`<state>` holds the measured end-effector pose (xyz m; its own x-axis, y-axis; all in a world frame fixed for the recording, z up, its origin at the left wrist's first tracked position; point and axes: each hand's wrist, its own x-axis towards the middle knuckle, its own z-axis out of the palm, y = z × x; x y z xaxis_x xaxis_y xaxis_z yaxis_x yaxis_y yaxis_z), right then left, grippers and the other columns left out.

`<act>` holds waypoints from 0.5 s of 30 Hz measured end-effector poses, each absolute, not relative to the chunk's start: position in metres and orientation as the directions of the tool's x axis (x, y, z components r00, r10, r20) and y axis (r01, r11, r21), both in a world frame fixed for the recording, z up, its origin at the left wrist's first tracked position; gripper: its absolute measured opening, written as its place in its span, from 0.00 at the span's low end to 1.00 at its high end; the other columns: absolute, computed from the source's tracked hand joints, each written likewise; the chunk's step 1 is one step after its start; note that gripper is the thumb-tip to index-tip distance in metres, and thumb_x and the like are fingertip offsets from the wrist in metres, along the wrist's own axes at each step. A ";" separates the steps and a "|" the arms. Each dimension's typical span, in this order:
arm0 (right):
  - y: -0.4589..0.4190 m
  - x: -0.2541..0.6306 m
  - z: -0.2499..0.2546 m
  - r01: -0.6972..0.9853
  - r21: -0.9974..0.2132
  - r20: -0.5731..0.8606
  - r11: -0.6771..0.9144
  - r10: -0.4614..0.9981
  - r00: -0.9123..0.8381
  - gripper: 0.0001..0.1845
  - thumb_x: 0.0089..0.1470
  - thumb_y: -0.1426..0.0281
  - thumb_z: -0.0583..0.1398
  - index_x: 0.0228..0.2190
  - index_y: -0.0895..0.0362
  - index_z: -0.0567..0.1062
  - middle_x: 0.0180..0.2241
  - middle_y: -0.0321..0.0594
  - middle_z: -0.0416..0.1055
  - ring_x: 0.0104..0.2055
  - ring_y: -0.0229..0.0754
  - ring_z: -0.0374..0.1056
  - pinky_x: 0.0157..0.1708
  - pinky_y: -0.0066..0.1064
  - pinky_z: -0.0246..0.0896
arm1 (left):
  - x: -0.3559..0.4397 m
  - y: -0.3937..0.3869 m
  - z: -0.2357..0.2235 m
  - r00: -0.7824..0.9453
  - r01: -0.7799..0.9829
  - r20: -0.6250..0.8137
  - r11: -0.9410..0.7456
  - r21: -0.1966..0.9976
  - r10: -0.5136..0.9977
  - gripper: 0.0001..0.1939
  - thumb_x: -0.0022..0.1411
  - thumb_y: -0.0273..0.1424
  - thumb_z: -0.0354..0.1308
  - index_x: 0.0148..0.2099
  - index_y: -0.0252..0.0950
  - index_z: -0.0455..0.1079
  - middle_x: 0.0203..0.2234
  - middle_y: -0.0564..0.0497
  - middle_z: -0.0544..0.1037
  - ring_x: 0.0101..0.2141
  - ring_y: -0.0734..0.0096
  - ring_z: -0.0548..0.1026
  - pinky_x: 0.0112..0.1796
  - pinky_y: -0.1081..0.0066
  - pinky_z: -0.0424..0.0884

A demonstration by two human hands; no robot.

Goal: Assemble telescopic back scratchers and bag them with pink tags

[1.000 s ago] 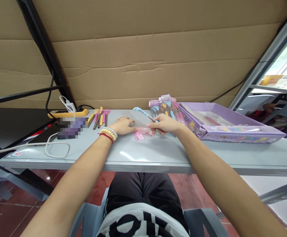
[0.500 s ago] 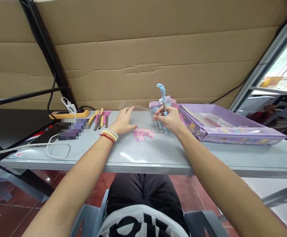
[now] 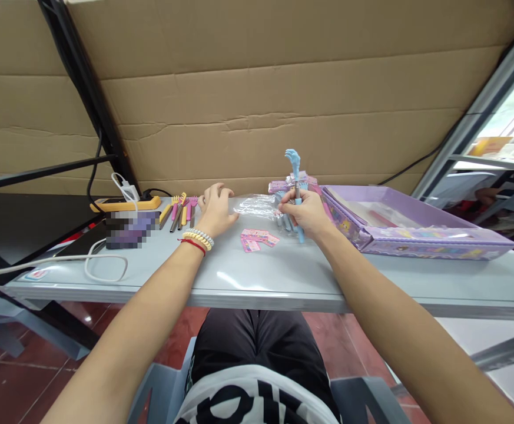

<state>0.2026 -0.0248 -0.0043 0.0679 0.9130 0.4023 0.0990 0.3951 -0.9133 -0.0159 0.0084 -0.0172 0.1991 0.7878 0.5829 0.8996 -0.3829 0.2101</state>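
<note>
My right hand [image 3: 307,211] is closed around the shaft of a light blue back scratcher [image 3: 292,158], held upright with its hand-shaped end on top. Several more blue back scratchers [image 3: 285,222] lie in clear plastic beneath that hand, partly hidden. To the left, my left hand [image 3: 216,207] hovers or rests over the table with bent, parted fingers and holds nothing. Between the hands lies a crinkled clear plastic bag [image 3: 257,206]. Small pink printed cards [image 3: 257,238] are spread in front of it. Beside my left hand are yellow and pink back scratchers [image 3: 181,213] with dark handles.
A purple open box [image 3: 433,242] stands on the right of the grey table [image 3: 257,280]. Pink packages [image 3: 278,186] lie behind my right hand. At left are a yellow power strip [image 3: 128,204], a white cable [image 3: 106,278] and a blurred purple object [image 3: 128,231].
My left hand has moved left and its fingers have bent, uncovering the clear bag. My right hand still holds the blue back scratcher, shifted slightly right.
</note>
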 end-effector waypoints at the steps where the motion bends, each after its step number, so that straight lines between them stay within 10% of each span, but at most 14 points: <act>1: -0.024 0.203 -0.004 0.115 -0.915 0.396 0.386 0.915 0.078 0.11 0.30 0.72 0.64 0.21 0.57 0.67 0.16 0.32 0.63 0.16 0.35 0.61 0.11 0.24 0.43 | -0.016 0.008 -0.017 0.200 0.899 0.583 -0.384 0.211 0.788 0.22 0.53 0.36 0.60 0.50 0.38 0.63 0.58 0.38 0.59 0.59 0.48 0.56 0.56 0.48 0.53; 15: -0.023 0.199 -0.009 0.212 -0.895 0.406 0.394 0.914 0.014 0.13 0.29 0.74 0.65 0.19 0.57 0.64 0.16 0.28 0.59 0.16 0.29 0.52 0.15 0.24 0.46 | -0.005 0.003 -0.021 0.462 0.801 0.506 -0.588 0.117 0.729 0.35 0.51 0.36 0.61 0.60 0.35 0.56 0.53 0.42 0.68 0.55 0.55 0.63 0.55 0.57 0.53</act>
<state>0.1995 -0.0234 -0.0091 0.0142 0.9140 0.4055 0.2117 0.3936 -0.8946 -0.0047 0.0031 -0.0210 0.4615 0.7290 0.5055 0.8005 -0.5878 0.1168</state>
